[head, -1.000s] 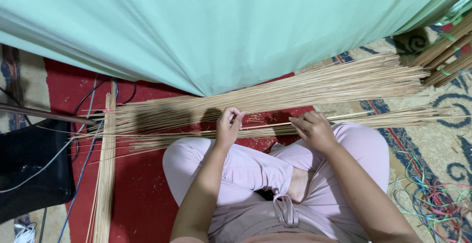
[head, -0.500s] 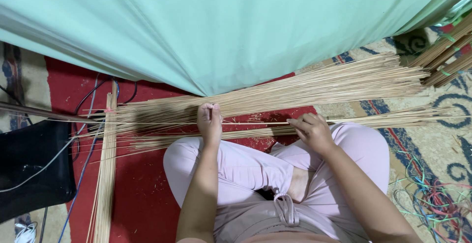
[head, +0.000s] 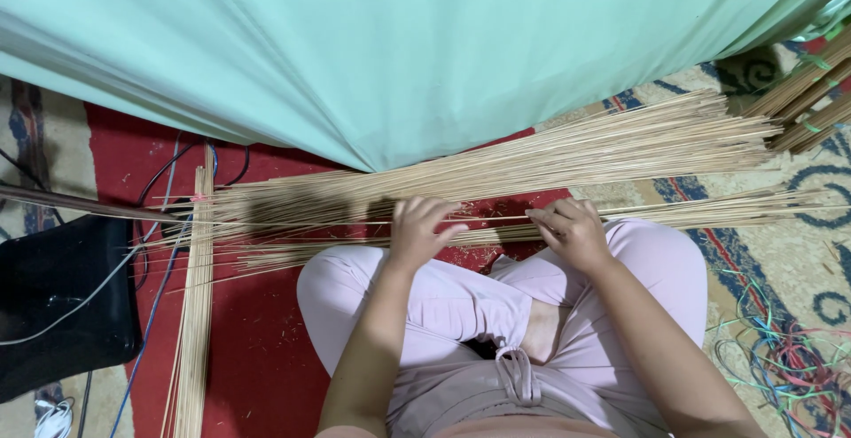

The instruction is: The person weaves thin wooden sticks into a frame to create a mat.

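I sit cross-legged in pale pink trousers on a red mat. A long spread of thin tan sticks (head: 550, 159) lies across the floor in front of my knees. My left hand (head: 418, 230) rests on the sticks with its fingers spread, palm down. My right hand (head: 572, 230) pinches a few thin sticks (head: 736, 212) that run off to the right. A second bundle of sticks (head: 195, 314) lies lengthwise at my left.
A large mint-green cloth (head: 425, 48) hangs over the far side. A black box (head: 62, 301) with cables sits at the left. Tied stick bundles (head: 811, 97) lie at the top right, and loose coloured bands (head: 789, 376) at the lower right on a patterned carpet.
My left hand slid left along the sticks, then came back right and spread its fingers flat. My right hand stayed pinched on the sticks.
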